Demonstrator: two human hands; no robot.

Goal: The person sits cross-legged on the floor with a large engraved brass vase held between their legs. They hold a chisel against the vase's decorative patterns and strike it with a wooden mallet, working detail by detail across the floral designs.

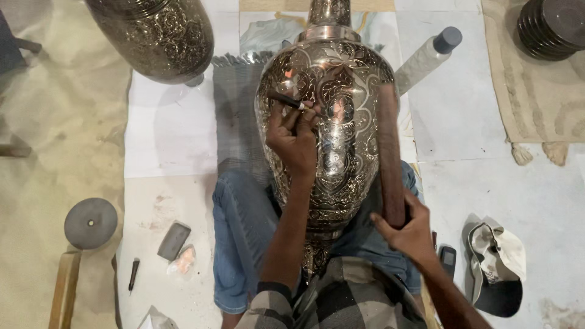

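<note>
On the floor at the left lie a round disc point(91, 223), a grey stone point(173, 240) and a small tool point(133, 275), well apart from the work. The vase point(332, 140) rests on its side across the person's lap, neck pointing away. The left hand point(294, 137) pinches a chisel point(291, 102), its tip on the engraved shoulder. If that tip skids on the polished curve, it may scratch the pattern. The right hand point(407, 228) wraps the end of a wooden stick point(390, 152) that lies along the vase's flank. A mistimed blow could catch the knuckles, and the vase could roll off the knees. A cap point(496, 268) sits at the right.
</note>
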